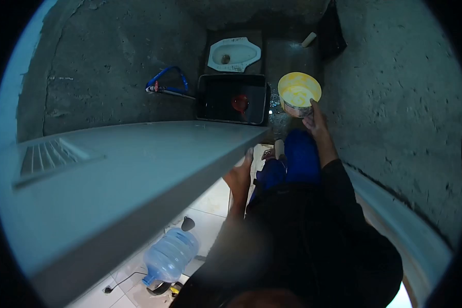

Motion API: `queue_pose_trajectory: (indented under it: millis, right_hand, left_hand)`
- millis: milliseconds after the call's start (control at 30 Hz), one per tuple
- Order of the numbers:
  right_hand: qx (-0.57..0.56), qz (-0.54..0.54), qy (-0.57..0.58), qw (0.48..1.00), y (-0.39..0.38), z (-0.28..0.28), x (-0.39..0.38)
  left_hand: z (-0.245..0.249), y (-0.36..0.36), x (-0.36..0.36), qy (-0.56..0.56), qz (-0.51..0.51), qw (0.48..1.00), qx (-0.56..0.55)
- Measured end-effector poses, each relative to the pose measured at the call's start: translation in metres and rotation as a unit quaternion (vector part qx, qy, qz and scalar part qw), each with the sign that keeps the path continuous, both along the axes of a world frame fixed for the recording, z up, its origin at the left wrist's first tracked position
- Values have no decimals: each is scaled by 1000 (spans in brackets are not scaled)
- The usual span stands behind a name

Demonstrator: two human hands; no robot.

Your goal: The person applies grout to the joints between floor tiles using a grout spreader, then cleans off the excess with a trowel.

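Note:
My right hand point(317, 123) grips the rim of a yellow plastic bucket point(291, 82), its thumb on the near side. The bucket tilts toward me, and pale whitish patches show on its inside. At the edge of a light-coloured door point(154, 159) is my left hand point(238, 177), closed on that edge, with part of the fingers hidden behind it. Ahead of the door stands a black water tub point(203, 97) with a red dipper point(239, 103) in it.
A squat toilet point(244, 54) lies behind the tub. A blue hose point(182, 77) with a red-handled tap point(155, 86) is on the left wall. A large clear water bottle point(172, 254) lies on the tiled floor behind the door. Rough concrete wall point(400, 102) rises at right.

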State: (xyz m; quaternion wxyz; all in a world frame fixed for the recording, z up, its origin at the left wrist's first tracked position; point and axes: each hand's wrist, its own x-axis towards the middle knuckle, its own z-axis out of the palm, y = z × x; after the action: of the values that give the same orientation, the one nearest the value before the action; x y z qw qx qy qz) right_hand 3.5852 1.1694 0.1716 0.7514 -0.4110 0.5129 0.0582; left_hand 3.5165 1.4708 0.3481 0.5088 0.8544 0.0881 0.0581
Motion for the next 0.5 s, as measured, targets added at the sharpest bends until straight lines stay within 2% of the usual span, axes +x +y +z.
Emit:
queue_pose_trajectory:
  millis: [33,133,200,300,400,467,500]
  right_hand:
    - [-6,9,-3,1000,-3,-2,18]
    - [-3,39,-3,999,-14,-28,79]
    - [-30,26,38,998,-23,-44,120]
    - [-38,68,43,996,-48,-76,176]
    - [-57,89,39,994,-85,-108,222]
    - [-73,114,50,989,-128,-173,274]
    - [-142,156,85,974,-139,-168,298]
  left_hand:
    - [7,1,-1,25,-33,997,72]
    - [31,-13,8,140,2,985,97]
    - [15,-8,4,180,13,980,88]
    - [-41,12,-10,229,27,971,60]
    - [-121,25,-37,288,39,955,59]
    - [-179,17,-52,303,26,948,91]
    - [-207,7,-58,304,17,946,112]
